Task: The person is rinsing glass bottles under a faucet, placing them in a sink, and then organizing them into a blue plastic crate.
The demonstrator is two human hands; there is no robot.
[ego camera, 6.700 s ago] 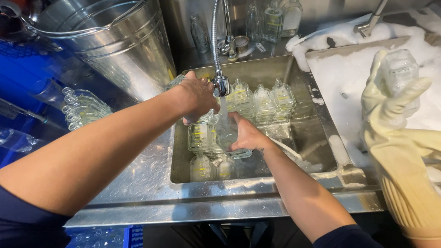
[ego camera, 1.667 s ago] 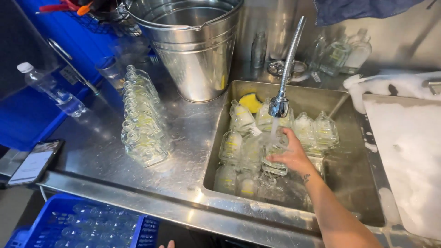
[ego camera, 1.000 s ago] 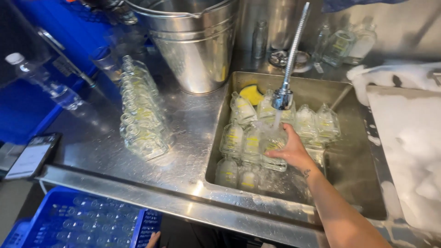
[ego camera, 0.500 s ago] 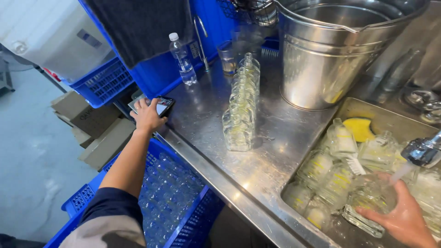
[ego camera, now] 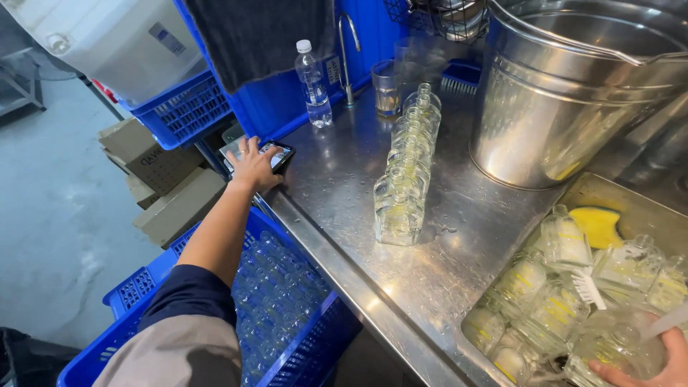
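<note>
Head view: the left hand (ego camera: 252, 163) lies flat on a smartphone (ego camera: 276, 154) at the steel desk's (ego camera: 459, 251) left edge, fingers spread, pinching nothing. At the lower right the right hand (ego camera: 663, 362) is wrapped around a glass bottle (ego camera: 616, 344) in the sink (ego camera: 609, 193), seemingly mid-rinse. Next the phone calls for a tap or a lift. A row of clear bottles (ego camera: 408, 168), a steel bucket (ego camera: 573, 93) and a water bottle (ego camera: 313, 82) stand behind; a blue crate (ego camera: 287, 315) sits below.
</note>
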